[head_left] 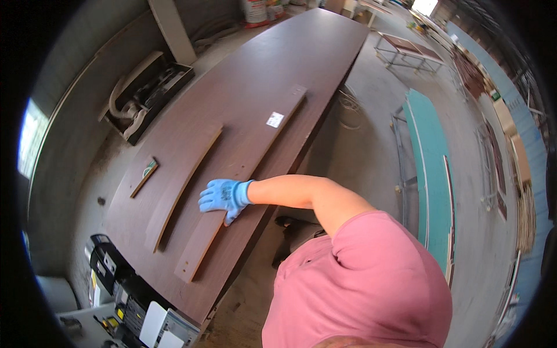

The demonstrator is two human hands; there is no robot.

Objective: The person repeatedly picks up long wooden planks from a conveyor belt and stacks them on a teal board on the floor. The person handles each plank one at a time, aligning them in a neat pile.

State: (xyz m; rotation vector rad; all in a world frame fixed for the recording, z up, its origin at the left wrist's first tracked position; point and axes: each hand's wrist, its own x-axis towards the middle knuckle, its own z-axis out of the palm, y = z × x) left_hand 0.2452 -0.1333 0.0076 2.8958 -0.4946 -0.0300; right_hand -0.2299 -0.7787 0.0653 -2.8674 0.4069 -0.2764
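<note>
My right hand, in a blue work glove, rests palm down across a long brown wood-grain strip. Its fingers are stretched out and apart, and the thumb reaches down by the strip's edge. Small holes show in this strip, and a white label is stuck near its far end. To its left lies a second brown strip. Farther left is a short piece with something green and white at it, too small to make out. All lie on a large dark brown panel. My left hand is not in view.
At the near left stands a black and grey machine. A dark tray with a hose sits beyond the panel's left edge. On the right, teal sheets lie on a metal rack; a coiled cord is on the floor.
</note>
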